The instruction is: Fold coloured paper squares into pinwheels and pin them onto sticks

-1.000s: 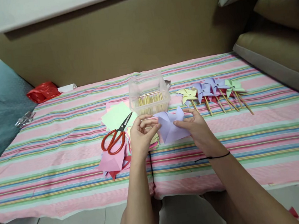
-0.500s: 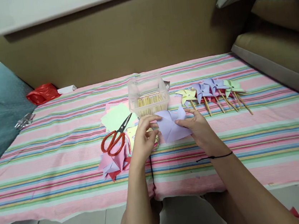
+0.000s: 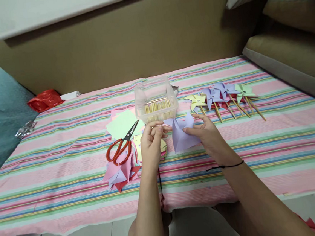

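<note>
A lavender paper pinwheel blank (image 3: 185, 139), its flaps raised along the top, was held above the middle of a striped cloth (image 3: 263, 151). The right hand (image 3: 209, 135) gripped the blank at its right side, thumb flat on the front face and other fingers behind; a thin black cord (image 3: 231, 165) circled the wrist. The left hand (image 3: 152, 139) was at the left flap, thumb and fingertips drawn close together; whether they pinched the paper could not be told.

Just beyond the hands stood a clear plastic box (image 3: 153, 92) containing short wooden sticks (image 3: 156, 106). Left of it lay pale green paper (image 3: 122, 124), partly overlapped by red-handled scissors (image 3: 127, 137) whose tips pointed toward the box. Pink and lavender pieces (image 3: 120, 171) lay under the handles, toward the cloth's near edge. A stack of small coloured paper squares (image 3: 163, 147) was partly hidden by the left hand.

Toward the right edge, yellow, lavender and green pinwheels (image 3: 212, 96) lay in a row, their sticks directed toward the near edge. A red plastic bag (image 3: 45, 101) occupied the far left corner. A brown backrest (image 3: 123, 42) rose behind the far edge.
</note>
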{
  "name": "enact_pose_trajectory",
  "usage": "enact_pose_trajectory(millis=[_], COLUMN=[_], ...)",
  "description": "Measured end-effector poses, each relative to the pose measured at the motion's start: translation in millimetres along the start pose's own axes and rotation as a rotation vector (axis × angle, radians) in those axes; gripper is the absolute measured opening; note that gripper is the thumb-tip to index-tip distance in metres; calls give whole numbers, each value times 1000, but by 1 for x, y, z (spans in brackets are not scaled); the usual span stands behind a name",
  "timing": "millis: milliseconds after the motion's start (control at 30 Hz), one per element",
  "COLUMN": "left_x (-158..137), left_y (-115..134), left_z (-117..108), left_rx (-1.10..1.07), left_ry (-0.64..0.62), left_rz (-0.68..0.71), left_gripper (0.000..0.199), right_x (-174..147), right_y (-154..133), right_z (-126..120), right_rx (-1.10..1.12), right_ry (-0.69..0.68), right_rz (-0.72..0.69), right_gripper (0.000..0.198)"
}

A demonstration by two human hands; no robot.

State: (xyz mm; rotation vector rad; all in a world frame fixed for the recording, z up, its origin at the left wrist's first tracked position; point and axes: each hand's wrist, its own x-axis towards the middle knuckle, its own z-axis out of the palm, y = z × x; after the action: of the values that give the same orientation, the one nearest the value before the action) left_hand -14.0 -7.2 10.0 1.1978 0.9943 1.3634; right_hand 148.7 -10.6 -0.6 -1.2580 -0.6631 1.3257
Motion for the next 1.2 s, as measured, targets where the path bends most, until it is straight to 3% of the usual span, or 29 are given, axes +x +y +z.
enact_pose_trajectory(millis=[467,633,933,1200], left_x=[-4,-5,-6,-6], left_y=[-1,-3,-3,-3], left_z=[8,7,14,16], left_rx=[-32,-37,-131,-101], left_ry=[14,-16,73,88], left_rz=[-274,-309,-394,-331], left_gripper=[23,27,45,47], right_x=[-1,-2,-3,-3], right_y=[1,1,-2,-1], right_z=[1,1,1,2], right_rx=[-103,-78,-9,-7], right_ry=[-30,-56,-155,-171], right_rz=[-37,-34,34,42], right_gripper=[82,81,79,76])
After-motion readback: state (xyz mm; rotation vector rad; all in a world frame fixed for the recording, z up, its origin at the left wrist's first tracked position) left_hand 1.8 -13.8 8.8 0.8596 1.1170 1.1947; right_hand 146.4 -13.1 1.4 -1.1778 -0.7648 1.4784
